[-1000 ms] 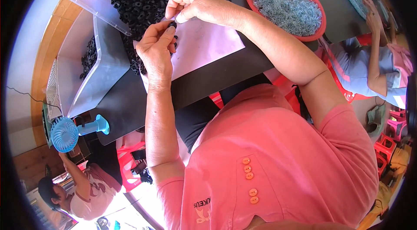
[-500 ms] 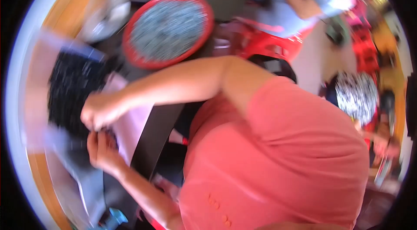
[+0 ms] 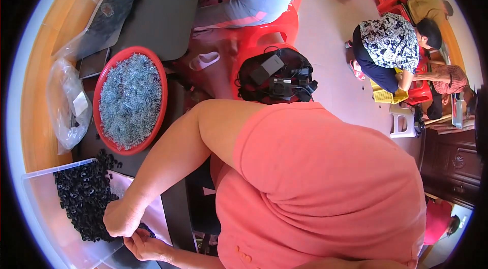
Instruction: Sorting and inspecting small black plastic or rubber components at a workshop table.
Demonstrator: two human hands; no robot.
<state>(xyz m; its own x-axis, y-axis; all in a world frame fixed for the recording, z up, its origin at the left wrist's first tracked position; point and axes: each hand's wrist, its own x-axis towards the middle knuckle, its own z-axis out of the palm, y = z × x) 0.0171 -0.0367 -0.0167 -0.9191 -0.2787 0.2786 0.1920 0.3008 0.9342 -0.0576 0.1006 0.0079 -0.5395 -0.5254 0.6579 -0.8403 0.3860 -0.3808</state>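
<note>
My hands meet low in my view: the right hand point(image 3: 122, 218) at eight o'clock, the left hand point(image 3: 147, 246) at seven, their fingertips practically together. A dark piece point(image 3: 148, 229) shows just beside my left fingers; I can't tell whether either hand is gripping it, since my right hand hides the pinch. Because I have this work so near the rim of my sight, a small part could slip unnoticed. The black plastic parts point(image 3: 84, 198) heap up at eight o'clock, just beside my right hand, so a careless wrist could scatter them. My right forearm passes close to the red basin point(image 3: 165, 96) at nine o'clock; a swinging elbow might knock it and spill its silvery coils point(image 3: 129, 101).

The dark tabletop point(image 3: 152, 20) runs towards eleven, with a lilac sheet point(image 3: 158, 218) near my hands and a clear plastic bag point(image 3: 68, 111) beyond the basin. At one o'clock, a black bag point(image 3: 300, 66) of devices rests on a red stool. A co-worker in light blue point(image 3: 264, 2) sits at twelve; another in a patterned top point(image 3: 390, 40) bends at two, near a yellow crate point(image 3: 384, 95).
</note>
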